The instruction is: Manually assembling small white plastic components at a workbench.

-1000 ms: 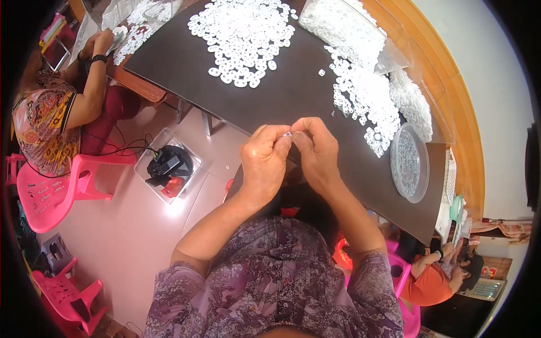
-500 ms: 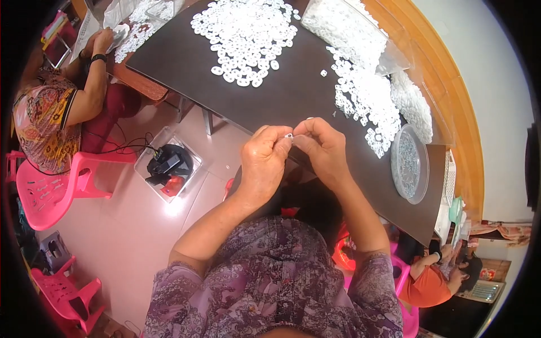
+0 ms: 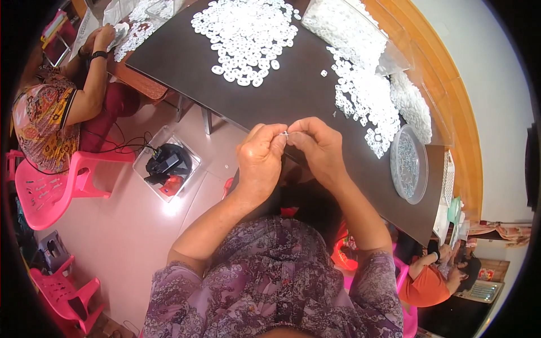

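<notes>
while both hands meet mid-frame, left hand (image 3: 260, 160) and right hand (image 3: 316, 147) pinch one small white ring (image 3: 285, 134) together above the dark table (image 3: 293, 96), seemingly for close fingertip work.

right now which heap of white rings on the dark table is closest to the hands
The strip-shaped heap of white rings on the person's right, running toward the round clear dish. The big round heap lies farther up the table.

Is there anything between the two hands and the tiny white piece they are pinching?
Nothing visible. The left hand and the right hand meet fingertip to fingertip, pinching the tiny white piece directly above the dark table.
</notes>
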`<state>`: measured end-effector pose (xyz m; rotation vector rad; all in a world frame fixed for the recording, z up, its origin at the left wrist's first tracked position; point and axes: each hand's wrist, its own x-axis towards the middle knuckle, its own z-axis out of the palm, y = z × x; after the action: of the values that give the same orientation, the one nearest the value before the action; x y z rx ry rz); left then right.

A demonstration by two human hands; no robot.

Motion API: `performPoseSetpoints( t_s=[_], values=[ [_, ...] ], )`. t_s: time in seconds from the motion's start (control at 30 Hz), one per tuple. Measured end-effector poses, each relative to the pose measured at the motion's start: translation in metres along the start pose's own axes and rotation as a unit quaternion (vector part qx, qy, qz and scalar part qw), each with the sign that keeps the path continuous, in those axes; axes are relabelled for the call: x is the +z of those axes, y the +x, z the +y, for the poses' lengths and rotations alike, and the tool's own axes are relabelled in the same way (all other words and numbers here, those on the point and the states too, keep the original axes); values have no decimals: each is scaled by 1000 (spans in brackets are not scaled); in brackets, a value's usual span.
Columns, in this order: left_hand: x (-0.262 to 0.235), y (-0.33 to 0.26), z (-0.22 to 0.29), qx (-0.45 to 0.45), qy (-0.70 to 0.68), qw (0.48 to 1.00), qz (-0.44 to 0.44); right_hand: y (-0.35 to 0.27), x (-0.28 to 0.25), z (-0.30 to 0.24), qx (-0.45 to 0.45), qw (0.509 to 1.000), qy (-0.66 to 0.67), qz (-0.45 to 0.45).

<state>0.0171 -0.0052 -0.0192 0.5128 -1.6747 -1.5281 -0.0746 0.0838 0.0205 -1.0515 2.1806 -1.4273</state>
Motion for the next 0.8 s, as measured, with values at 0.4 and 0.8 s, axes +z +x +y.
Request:
performPoseSetpoints(
  t_s=[0.4, 0.8],
  values=[
    [-3, -2, -1, -29, -12, 999, -26, 3, -6, -1, 57, 997, 43, -38],
    [-2, 0, -2, 2, 19, 999, -27, 3, 0, -2, 64, 997, 25, -28]
  ],
)
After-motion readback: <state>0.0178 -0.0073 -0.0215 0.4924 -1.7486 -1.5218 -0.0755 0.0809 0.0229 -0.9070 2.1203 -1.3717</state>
